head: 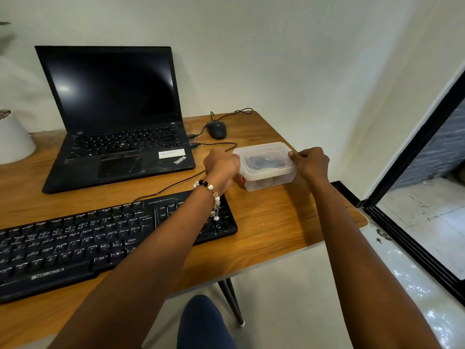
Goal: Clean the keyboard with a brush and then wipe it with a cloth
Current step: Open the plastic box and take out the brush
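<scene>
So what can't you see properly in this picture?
Head view only:
- Contents of the plastic box: dark shapes blurred by the cloudy lid and walls.
- Keyboard: left end cut off by the picture's edge, right keys behind the left arm.
- Both hands' fingertips: curled out of sight at the lid.

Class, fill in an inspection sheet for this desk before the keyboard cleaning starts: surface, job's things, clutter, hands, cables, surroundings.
Surface: wooden desk, bare at its right end.
Job's things: black keyboard at the front; clear lidded box with dark contents; brush and cloth not identifiable.
Clutter: open laptop, screen dark; mouse; white plant pot.
Hands: left hand and right hand grip the box lid's opposite ends.
Cables: black cable leading back from the keyboard; mouse cable to the laptop.
Surroundings: white wall, black-framed glass door on the right.
</scene>
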